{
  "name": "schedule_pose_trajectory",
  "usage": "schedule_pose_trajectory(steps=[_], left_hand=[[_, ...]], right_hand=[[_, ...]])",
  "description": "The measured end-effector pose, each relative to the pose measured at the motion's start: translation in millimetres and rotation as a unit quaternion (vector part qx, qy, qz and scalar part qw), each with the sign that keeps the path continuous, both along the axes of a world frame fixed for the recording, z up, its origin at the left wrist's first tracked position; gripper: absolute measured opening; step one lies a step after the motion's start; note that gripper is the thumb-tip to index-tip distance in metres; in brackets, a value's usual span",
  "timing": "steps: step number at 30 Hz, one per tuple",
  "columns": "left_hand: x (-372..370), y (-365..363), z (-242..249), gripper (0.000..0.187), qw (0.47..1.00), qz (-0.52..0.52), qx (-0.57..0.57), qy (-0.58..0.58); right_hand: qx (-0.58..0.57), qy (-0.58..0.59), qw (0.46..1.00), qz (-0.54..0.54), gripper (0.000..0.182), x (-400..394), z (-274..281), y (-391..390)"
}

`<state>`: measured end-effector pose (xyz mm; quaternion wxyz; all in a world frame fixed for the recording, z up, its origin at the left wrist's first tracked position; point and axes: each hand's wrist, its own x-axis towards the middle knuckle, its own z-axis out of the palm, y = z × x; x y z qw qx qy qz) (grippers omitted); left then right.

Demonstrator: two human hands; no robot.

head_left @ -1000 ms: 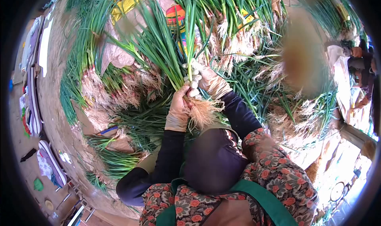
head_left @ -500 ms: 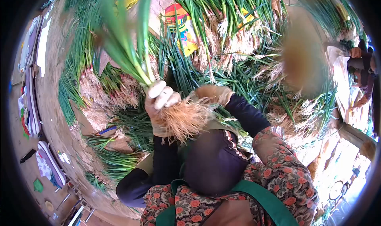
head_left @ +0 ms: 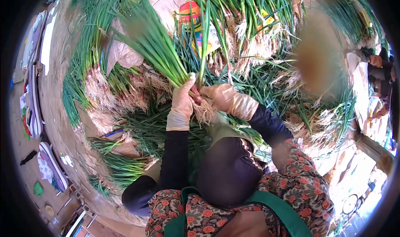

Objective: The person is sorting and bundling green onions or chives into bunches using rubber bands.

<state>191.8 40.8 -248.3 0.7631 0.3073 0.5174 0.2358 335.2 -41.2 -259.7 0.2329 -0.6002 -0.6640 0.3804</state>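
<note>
A bunch of spring onions (head_left: 164, 56) is in my gloved left hand (head_left: 182, 101), the fingers closed round the stems above the roots. The green leaves fan up and to the left, and the pale roots (head_left: 204, 111) hang below the hand. Close beside it, my gloved right hand (head_left: 227, 99) has its fingers bent in at the stems. A separate spring onion stalk (head_left: 204, 41) rises upright from its fingertips, which are partly hidden.
Spring onion heaps (head_left: 254, 41) with roots toward me lie ahead, and more bundles (head_left: 96, 87) lie at the left. A colourful printed bag (head_left: 191, 16) sits among them. A blue-handled object (head_left: 113, 134) rests at the lower left. Another person's hand (head_left: 375, 61) shows at the right edge.
My left hand has turned, so the bunch's leaves now lean left and its roots point down. My right hand has come up beside the stems, with a single stalk at its fingers.
</note>
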Motion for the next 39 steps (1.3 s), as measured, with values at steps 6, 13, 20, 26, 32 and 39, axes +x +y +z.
schedule_pose_trajectory(steps=[6,13,20,26,32,39], left_hand=[[-4,-15,-18,0.023,0.999,-0.042,-0.031,0.015],[-15,-24,-22,0.024,0.987,-0.016,-0.113,-0.113],[-4,-39,-25,0.020,0.953,0.049,-0.192,-0.230],[-11,-34,-27,0.026,0.915,-0.022,-0.238,-0.326],[-5,-36,-7,0.034,0.730,0.015,-0.318,-0.605],[-11,-32,-22,0.035,0.789,-0.055,-0.309,-0.528]], right_hand=[[-0.188,0.477,0.825,-0.239,0.047,22,-27,26],[-0.189,0.740,0.584,-0.274,0.035,-11,-40,37],[-0.310,0.735,0.438,-0.414,0.023,-9,-37,35],[-0.241,0.795,0.393,-0.394,0.023,-20,-51,35],[-0.089,0.946,0.225,-0.217,0.026,-7,-69,28],[-0.231,0.684,0.633,-0.281,0.039,-11,-10,37]])
